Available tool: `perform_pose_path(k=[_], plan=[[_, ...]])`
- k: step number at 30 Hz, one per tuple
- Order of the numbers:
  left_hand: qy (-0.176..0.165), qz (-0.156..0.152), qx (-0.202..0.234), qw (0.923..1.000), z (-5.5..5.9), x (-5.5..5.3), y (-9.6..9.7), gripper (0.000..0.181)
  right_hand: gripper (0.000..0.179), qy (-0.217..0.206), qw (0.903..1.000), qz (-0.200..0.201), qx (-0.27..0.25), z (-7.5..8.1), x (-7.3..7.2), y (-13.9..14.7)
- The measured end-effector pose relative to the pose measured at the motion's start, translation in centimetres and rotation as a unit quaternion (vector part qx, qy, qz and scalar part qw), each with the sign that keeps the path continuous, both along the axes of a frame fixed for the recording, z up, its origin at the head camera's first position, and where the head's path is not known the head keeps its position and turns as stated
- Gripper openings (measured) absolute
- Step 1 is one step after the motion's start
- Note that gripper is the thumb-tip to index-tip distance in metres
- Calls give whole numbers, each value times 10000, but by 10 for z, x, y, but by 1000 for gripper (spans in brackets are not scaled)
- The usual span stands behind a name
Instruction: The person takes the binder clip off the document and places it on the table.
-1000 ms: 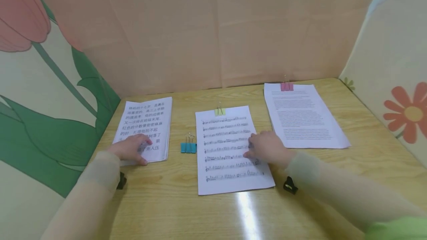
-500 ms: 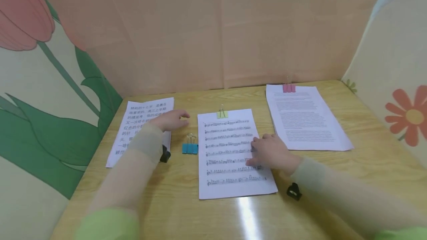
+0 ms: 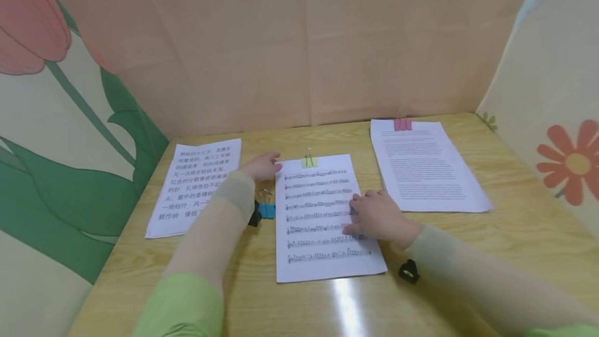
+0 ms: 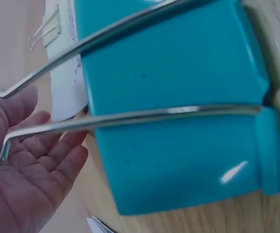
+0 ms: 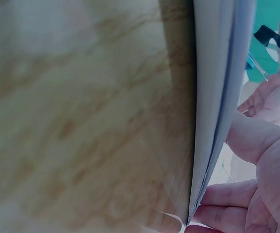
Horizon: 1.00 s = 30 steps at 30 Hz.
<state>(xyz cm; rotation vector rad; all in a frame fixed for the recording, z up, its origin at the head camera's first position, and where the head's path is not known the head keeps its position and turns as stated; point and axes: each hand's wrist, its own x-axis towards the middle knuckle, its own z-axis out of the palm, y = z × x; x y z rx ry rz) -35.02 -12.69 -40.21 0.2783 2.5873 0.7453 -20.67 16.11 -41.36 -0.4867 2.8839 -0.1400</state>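
A stack of sheet music [image 3: 313,222] lies in the middle of the wooden table, a yellow binder clip [image 3: 309,162] at its top edge. My left hand [image 3: 262,166] is at the stack's upper left edge, fingertips right at the paper; the left wrist view shows its palm and relaxed fingers. Just under that wrist sits a blue binder clip [image 4: 178,73], large in the left wrist view and partly hidden by the arm in the head view. My right hand [image 3: 378,218] rests on the stack's right edge, with thumb and fingertips over the pages.
Left of the music lies a stack of pages with large Chinese print [image 3: 196,170], partly covered by the left forearm. At the back right is a text stack [image 3: 421,170] with a pink binder clip [image 3: 403,125]. A fabric-covered wall [image 3: 304,46] closes off the table's far side.
My left hand has moved right, from the Chinese-print pages past the blue clip to the sheet music's upper left edge. The right hand has stayed on the right edge.
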Motion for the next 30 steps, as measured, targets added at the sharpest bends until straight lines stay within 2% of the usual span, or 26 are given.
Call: perform_pose_path(k=[10,16,18,21,24,30], plan=[[336,463,226,9981,-5,-5,14,44,74,9,10000,26,27,1,-1,-1],[491,796,470,9945,-3,-2,20,34,76,10,10000,28,52,1,0,-1],[447,982,656,9920,-1,1,21,31,69,88,9999,89,68,1,-1,-1],[329,1332,978,9857,3,5,23,28,50,202,9996,191,54,4,-5,0],[350,1522,1232,9800,7,9,25,28,37,315,9993,152,-140,11,-10,1],[597,1555,1585,9732,15,16,25,28,43,438,9928,-267,-1082,41,-26,1]])
